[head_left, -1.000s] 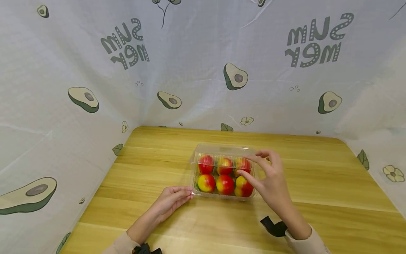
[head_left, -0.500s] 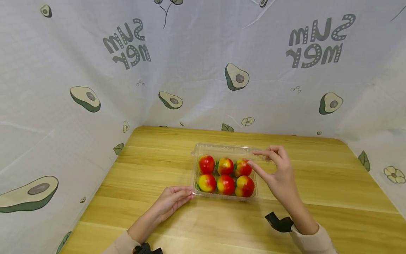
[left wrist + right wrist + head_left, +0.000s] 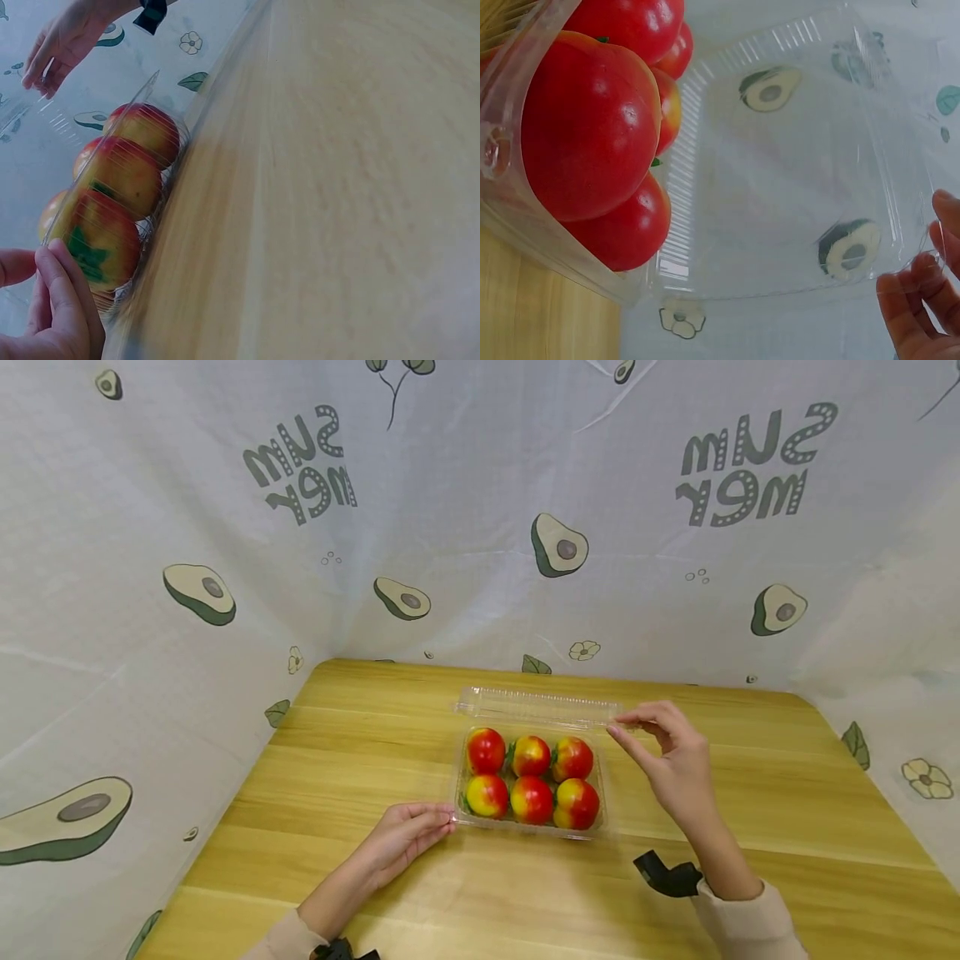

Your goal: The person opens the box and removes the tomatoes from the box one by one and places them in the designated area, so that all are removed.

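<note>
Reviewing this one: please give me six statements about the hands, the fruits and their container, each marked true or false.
1. The right hand pinches the edge of the clear lid. True.
2. The lid is shut. False: it stands open.
3. The container holds six fruits. True.
4. The fruits form a single row. False: two rows of three.
5. The left hand grips a container corner. True.
6. Each hand holds a fruit. False: neither does.

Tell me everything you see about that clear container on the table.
The container is clear, apparently plastic, with ribbed walls. It sits on the table, its lid open at the far side, six red and yellow fruits inside in two rows of three. The left grip pinches its near left corner; the right grip pinches a corner of the lid.
</note>
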Demonstrator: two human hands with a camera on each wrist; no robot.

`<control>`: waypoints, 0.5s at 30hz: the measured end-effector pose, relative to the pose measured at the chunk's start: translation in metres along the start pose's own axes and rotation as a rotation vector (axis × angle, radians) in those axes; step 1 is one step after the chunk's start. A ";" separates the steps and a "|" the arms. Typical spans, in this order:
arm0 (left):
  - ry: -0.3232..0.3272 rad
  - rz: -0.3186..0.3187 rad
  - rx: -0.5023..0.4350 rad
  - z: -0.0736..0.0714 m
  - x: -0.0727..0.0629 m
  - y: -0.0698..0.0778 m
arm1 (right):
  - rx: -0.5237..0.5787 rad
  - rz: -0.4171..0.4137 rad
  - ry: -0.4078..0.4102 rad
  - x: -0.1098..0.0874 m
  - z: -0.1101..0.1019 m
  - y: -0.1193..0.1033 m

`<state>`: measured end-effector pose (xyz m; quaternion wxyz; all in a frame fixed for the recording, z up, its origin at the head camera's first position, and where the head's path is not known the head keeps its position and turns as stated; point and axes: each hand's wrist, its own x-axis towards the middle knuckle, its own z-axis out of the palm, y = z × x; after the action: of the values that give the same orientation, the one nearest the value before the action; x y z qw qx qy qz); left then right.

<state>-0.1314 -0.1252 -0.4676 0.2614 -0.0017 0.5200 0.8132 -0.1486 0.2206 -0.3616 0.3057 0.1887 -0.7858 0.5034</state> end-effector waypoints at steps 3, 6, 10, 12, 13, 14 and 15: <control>-0.004 0.001 -0.011 0.000 0.000 0.000 | 0.029 0.042 -0.006 0.004 -0.001 0.000; -0.009 0.000 -0.014 -0.001 0.000 -0.001 | 0.038 0.082 -0.014 0.007 -0.002 0.000; -0.018 -0.004 -0.010 -0.001 0.001 -0.001 | 0.026 0.101 -0.009 0.011 -0.003 0.003; -0.021 -0.005 -0.009 -0.001 0.001 -0.001 | 0.009 0.112 -0.003 0.013 -0.004 0.005; -0.021 -0.004 -0.008 -0.002 0.001 -0.001 | 0.000 0.118 0.000 0.014 -0.004 0.007; -0.021 -0.005 -0.008 -0.002 0.001 -0.001 | -0.006 0.125 0.002 0.015 -0.005 0.007; -0.020 -0.005 -0.009 -0.002 0.001 -0.001 | -0.016 0.130 0.001 0.017 -0.005 0.007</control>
<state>-0.1321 -0.1257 -0.4698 0.2686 0.0043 0.5137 0.8148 -0.1640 0.2285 -0.3537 0.2742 0.1347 -0.8004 0.5158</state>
